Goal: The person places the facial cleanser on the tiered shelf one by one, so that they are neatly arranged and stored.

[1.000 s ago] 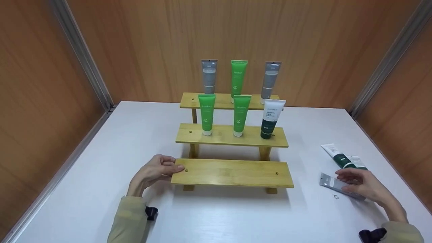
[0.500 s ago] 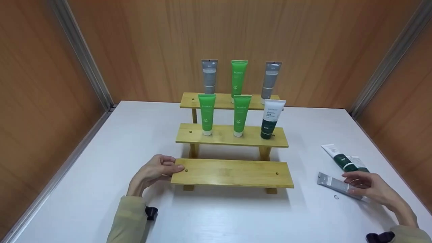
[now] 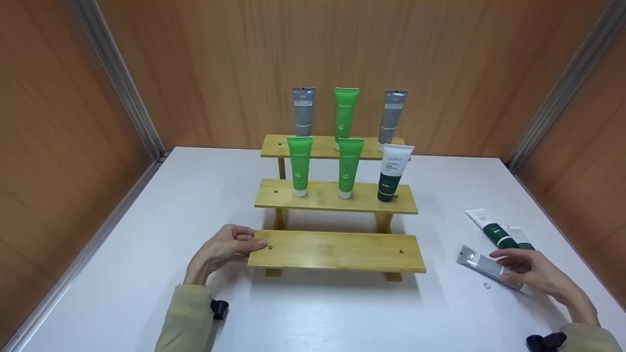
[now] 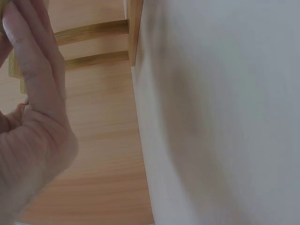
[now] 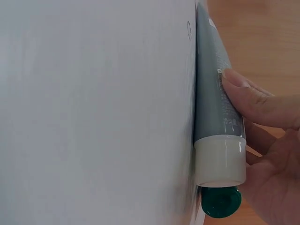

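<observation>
My left hand [image 3: 225, 247] grips the left end of the lowest shelf of a three-step wooden display stand [image 3: 337, 250], thumb on top of the board. In the left wrist view the same hand [image 4: 40, 98] shows at the left edge, its fingertips partly out of frame. At the right, my right hand [image 3: 540, 274] pinches a grey squeeze tube [image 3: 481, 265] lying low over the white table. The right wrist view shows the thumb [image 5: 239, 86] on the tube's side and its white cap [image 5: 220, 159] towards the camera. Other fingers are partly hidden behind the tube.
Grey tubes flank a green tube [image 3: 346, 115] on the top shelf. Two green tubes and a white-and-dark-green tube [image 3: 393, 171] stand on the middle shelf. Two more white-and-green tubes [image 3: 494, 230] lie behind my right hand. A small ring [image 3: 486, 285] lies nearby. Wooden walls enclose the table.
The grey tube has shifted slightly left and back, turning a little. My right hand first moved right, then slightly back left. The left hand and the stand have stayed put.
</observation>
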`<state>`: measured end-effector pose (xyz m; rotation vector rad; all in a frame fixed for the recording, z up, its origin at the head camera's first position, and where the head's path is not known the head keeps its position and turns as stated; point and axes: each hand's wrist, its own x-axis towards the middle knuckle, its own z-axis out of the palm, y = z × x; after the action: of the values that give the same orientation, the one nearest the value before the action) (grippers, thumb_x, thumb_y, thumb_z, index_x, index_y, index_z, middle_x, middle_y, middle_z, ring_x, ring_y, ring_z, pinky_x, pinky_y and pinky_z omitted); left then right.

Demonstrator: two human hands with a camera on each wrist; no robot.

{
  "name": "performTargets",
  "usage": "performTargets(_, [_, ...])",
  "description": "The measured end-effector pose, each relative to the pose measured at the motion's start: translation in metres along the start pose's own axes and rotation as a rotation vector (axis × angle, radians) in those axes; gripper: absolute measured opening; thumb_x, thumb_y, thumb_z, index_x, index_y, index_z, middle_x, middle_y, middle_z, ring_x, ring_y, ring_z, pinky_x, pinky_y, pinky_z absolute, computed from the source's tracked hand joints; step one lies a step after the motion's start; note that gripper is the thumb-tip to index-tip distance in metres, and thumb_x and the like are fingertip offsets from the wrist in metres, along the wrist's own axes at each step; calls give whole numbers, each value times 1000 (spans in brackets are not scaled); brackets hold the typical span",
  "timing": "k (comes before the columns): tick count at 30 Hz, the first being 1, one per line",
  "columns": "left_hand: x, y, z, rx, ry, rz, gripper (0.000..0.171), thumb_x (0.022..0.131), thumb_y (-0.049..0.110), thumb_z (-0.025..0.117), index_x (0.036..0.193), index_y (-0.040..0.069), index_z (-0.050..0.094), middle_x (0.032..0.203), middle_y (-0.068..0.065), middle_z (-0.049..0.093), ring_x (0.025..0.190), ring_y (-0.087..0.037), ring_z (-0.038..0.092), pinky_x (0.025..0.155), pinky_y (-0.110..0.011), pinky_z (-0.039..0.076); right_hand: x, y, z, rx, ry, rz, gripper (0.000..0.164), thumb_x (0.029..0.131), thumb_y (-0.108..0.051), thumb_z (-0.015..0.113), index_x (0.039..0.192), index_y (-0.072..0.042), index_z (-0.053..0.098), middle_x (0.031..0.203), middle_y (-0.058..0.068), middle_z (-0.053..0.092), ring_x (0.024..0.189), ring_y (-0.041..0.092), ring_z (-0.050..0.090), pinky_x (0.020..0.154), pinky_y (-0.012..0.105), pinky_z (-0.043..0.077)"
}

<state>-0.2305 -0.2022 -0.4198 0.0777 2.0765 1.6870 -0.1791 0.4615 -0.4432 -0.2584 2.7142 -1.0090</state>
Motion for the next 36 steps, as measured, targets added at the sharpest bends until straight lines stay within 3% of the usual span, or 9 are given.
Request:
performTargets(5, [0,-1,0,-1,2,3,50,88,24,78,120,-5,51,89,1,75,79,-11,73,73,-27,61,-1,0,1,18,-1,-19,54,89,-15,75,134,6,55,122,24,64,93,-10,56,80,12,51])
performTargets(12, [-1,-2,0,-28,-27,28,40,89,21,77,113,-1,52,86,3,74,77,-10,73,71,-26,61,0,-3,2,5,12,-24,52,88,-16,76,133,2,59,124,18,65,96,-9,54,81,13,49])
performTargets(18, [0,-2,-1,-35,-50,48,38,90,20,76,112,-3,56,85,3,75,78,-10,73,71,-26,61,0,-3,3,-1,47,-76,47,87,-12,76,130,1,62,116,-12,65,96,-9,54,82,11,48])
performTargets(21, [0,-2,-1,-28,-47,42,38,90,21,76,112,-3,56,86,3,75,78,-10,73,72,-26,61,2,-3,4,13,74,-110,46,87,-7,75,129,4,62,114,-21,60,96,-9,54,82,9,48])
performTargets(27, [-1,-1,-1,-22,-41,36,35,90,21,76,110,-1,57,86,3,75,77,-10,73,71,-26,61,4,-12,7,19,122,-110,49,87,-4,73,133,6,59,122,-12,55,96,-9,52,83,8,48])
performTargets(32, [-1,-1,-1,-38,-43,38,34,90,19,76,109,0,57,84,3,75,76,-9,73,69,-25,61,5,-22,9,27,148,-108,51,88,-2,72,135,10,55,133,17,53,97,-13,49,83,6,46])
performTargets(34, [-1,-1,-1,-40,-42,38,34,90,19,76,109,-1,56,84,3,75,76,-9,73,69,-25,61,6,-25,10,38,159,-113,51,88,-1,71,135,11,54,133,21,52,98,-14,48,83,5,45])
performTargets(36, [-1,-1,0,-37,-39,38,34,90,20,76,109,-1,56,84,3,74,76,-9,73,68,-25,61,7,-27,11,50,170,-129,50,89,0,70,135,12,53,130,12,54,98,-14,48,83,4,44])
